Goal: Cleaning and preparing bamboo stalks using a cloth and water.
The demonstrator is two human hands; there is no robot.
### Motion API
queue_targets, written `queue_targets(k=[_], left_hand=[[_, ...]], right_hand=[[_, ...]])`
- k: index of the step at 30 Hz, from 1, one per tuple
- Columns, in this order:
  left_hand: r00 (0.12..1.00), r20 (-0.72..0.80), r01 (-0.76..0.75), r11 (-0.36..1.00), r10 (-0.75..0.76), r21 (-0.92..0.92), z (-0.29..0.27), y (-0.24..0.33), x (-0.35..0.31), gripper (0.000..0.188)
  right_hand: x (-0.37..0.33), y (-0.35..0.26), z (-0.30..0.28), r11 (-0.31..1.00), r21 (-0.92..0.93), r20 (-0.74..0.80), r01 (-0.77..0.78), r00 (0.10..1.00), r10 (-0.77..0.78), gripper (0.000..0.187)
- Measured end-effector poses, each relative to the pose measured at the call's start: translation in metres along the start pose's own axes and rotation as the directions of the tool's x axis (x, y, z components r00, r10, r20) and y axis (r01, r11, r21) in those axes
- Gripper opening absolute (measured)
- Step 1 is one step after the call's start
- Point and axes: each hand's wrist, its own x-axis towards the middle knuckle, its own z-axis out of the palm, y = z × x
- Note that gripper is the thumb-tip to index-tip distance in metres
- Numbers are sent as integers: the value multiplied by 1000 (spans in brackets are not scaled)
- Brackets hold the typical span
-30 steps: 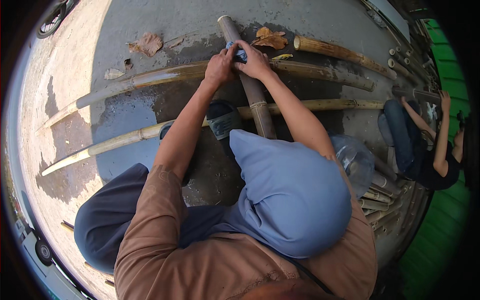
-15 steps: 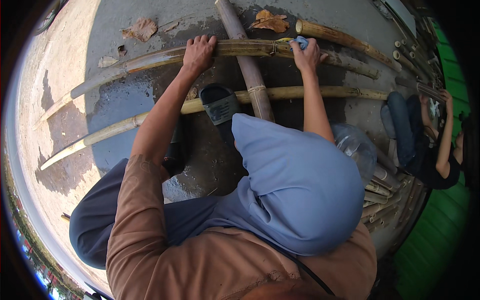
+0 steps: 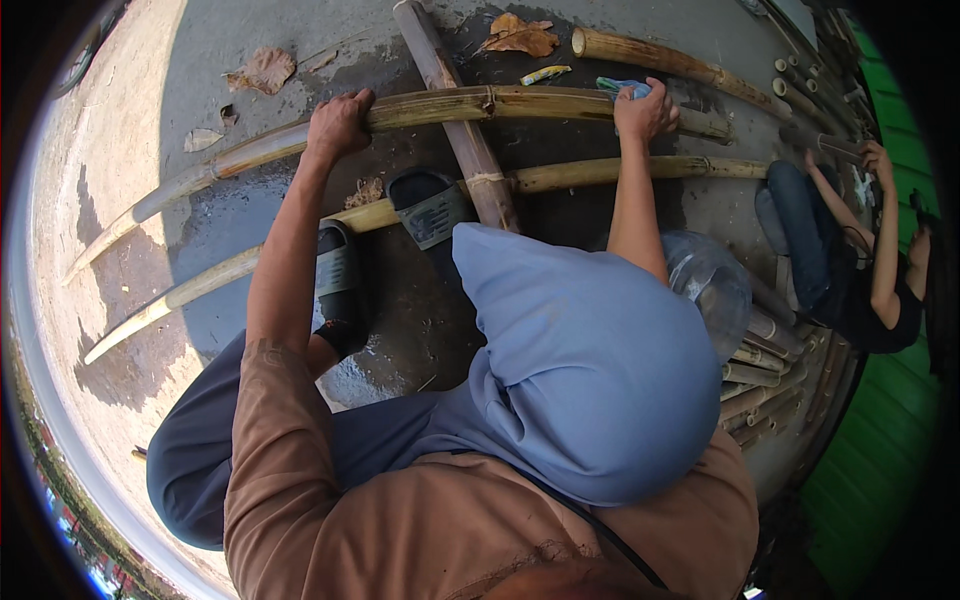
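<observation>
OK so your left hand (image 3: pixel 340 125) is clamped over the long pole (image 3: pixel 450 105), left of where it crosses on top of the dark pole (image 3: pixel 470 150). Your right hand (image 3: pixel 645 112) is gripping a blue rag (image 3: pixel 622 87) at its right part. Thinner pole (image 3: pixel 590 172) lies nearer you.

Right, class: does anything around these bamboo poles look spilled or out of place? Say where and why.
Dark wet patches stain the concrete floor beneath the poles, as if water had spilled. Dry brown leaves and a small yellow scrap lie beyond the gripped bamboo pole, looking like stray litter.
</observation>
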Motion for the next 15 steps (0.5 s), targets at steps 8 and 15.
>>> queue_targets(k=[8, 15], left_hand=[[972, 222, 95, 995, -83, -42, -16, -42, -5, 53], [973, 206, 110, 993, -101, -31, -15, -59, -12, 72]], right_hand=[[-123, -165, 0, 808, 442, 222, 390, 825, -520, 28], [-41, -66, -3, 950, 96, 61, 298, 951, -304, 19]])
